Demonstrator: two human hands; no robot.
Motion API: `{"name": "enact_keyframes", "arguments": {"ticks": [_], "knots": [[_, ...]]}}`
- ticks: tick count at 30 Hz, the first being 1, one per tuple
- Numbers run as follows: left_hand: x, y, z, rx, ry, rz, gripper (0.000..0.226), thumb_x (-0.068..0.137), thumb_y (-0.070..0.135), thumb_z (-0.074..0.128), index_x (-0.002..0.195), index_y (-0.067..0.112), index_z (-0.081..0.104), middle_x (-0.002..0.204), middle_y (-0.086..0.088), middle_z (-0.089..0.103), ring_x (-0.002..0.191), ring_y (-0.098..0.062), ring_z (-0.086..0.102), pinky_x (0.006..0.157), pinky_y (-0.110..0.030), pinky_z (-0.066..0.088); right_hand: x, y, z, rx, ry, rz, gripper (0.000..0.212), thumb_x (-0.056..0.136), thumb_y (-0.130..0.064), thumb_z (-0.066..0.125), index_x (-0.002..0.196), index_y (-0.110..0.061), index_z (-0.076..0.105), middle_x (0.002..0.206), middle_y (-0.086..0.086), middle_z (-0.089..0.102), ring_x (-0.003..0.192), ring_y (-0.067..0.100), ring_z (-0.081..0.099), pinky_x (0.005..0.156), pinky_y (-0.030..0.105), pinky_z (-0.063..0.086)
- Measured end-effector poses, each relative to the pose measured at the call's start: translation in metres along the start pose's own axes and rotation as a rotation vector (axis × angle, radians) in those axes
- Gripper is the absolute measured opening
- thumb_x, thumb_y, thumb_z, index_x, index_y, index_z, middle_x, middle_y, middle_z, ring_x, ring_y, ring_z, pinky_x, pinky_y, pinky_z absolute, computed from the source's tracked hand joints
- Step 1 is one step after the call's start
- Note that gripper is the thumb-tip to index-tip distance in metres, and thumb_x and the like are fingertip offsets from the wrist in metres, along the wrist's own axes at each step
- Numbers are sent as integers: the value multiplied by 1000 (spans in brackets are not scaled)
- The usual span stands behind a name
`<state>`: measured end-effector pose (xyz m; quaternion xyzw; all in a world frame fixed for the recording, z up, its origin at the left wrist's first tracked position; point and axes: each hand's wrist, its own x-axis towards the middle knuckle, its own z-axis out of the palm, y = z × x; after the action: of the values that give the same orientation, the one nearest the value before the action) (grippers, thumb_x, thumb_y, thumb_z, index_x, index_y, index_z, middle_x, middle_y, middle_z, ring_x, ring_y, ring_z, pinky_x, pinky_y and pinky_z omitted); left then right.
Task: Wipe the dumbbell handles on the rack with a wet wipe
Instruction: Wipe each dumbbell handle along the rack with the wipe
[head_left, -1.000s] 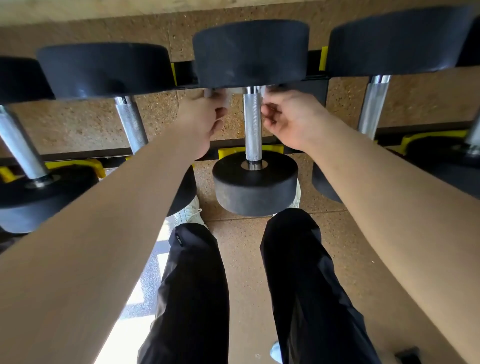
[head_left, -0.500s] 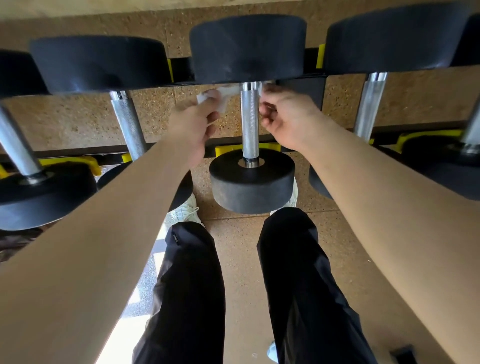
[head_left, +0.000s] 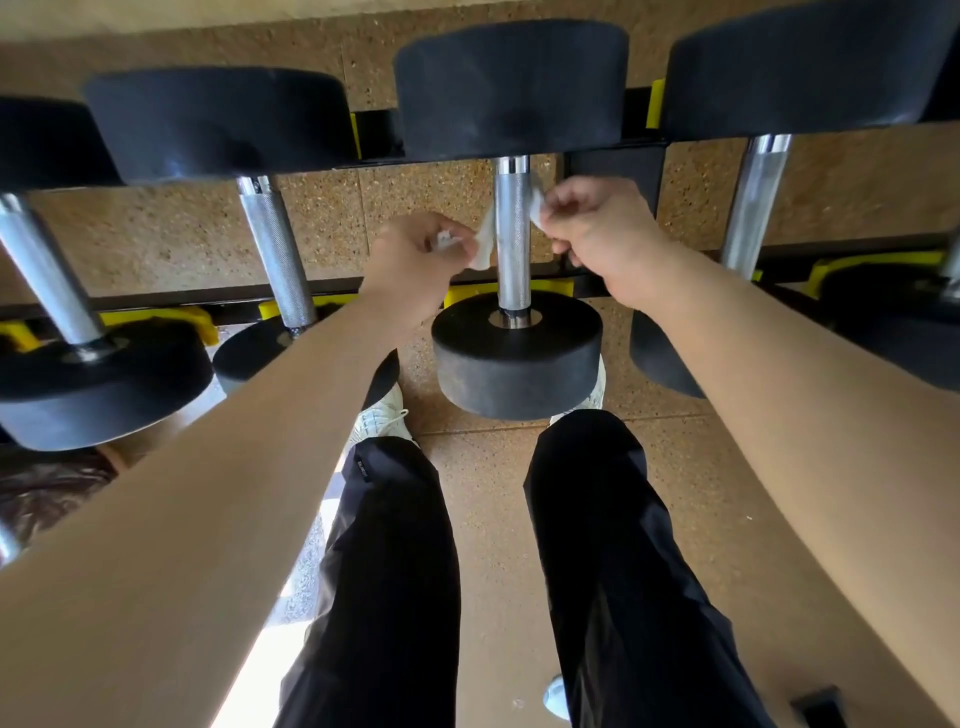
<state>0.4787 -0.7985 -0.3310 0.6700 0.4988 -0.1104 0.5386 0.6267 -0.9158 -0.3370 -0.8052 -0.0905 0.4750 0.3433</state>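
The middle dumbbell's handle (head_left: 511, 244) is bright metal, finely knurled along its length and smooth and shiny at the collars. The heads (head_left: 511, 93) are matt black rubber, faintly grainy. The wipe (head_left: 483, 244) is thin, white and crumpled. The yellow cradles (head_left: 156, 318) look like smooth plastic. The floor (head_left: 488, 519) is speckled brown and rough. The trousers (head_left: 395, 571) are black cloth with a slight sheen.

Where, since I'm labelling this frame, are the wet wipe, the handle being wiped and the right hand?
wet wipe (head_left: 483, 248): head view, white fold left of the bar.
handle (head_left: 512, 260): head view, knurled middle of the bar.
right hand (head_left: 597, 236): head view, back of the hand.
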Motion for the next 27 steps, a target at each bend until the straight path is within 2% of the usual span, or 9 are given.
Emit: {"name": "enact_keyframes", "arguments": {"ticks": [3,5,9,11,14,18,20,24,27], "knots": [[1,2,11,195,-82,40,10,95,16,67,87,23,68,73,12,54,55,-5,47,41,-8,33,-13,14,-16,-265,-138,-7,6,92,-11,68,93,-16,70,86,-6,63,74,8,59,64,18,46],[0,-2,11,282,-112,48,9,94,14,67,91,22,68,73,11,54,60,-4,47,41,-7,33,-21,26,-21,-391,-189,-11,6,90,-14,72,95,-17,72,85,-9,63,78,8,58,72,22,44],[-9,-12,-4,449,-192,139,10,95,20,68,103,24,71,98,0,62,63,-10,55,49,-19,36,-21,37,-3,-491,-193,-75,5,89,-17,73,94,-17,73,90,-6,67,82,9,61,77,26,47],[-15,-18,-10,509,-245,168,12,94,22,68,105,23,72,103,0,59,63,-8,54,50,-16,35,-17,39,11,-557,-180,-94,5,88,-15,72,92,-17,73,100,1,67,91,18,64,84,32,53],[-22,-22,-11,470,-304,188,9,94,23,68,102,23,72,83,8,54,66,-2,47,51,-12,30,-16,43,15,-595,-157,-92,4,88,-17,72,88,-21,72,102,0,68,92,19,63,85,36,55],[-28,-20,5,360,-289,338,7,89,24,75,95,20,75,86,15,55,88,-7,52,82,-25,36,-23,47,0,-561,-174,-108,5,89,-17,72,86,-21,73,87,-7,67,87,14,64,76,28,50],[-30,-20,13,327,-271,356,8,87,24,77,95,20,77,92,11,55,98,-11,50,87,-25,35,-28,47,-4,-516,-168,-117,5,89,-16,73,87,-20,73,80,-12,65,82,10,64,73,23,46],[-32,-24,13,230,-250,286,7,88,30,76,94,26,78,92,7,65,79,-4,56,72,-25,43,-41,42,-5,-317,-138,-128,14,84,-11,72,95,-19,73,90,-9,70,84,4,65,77,19,50],[-40,-28,12,150,-285,212,13,89,34,73,97,27,81,76,15,68,52,-1,45,56,-20,34,-53,36,-1,-206,-249,-142,33,82,-10,74,112,-21,68,102,-8,70,90,4,66,76,14,48]]}}
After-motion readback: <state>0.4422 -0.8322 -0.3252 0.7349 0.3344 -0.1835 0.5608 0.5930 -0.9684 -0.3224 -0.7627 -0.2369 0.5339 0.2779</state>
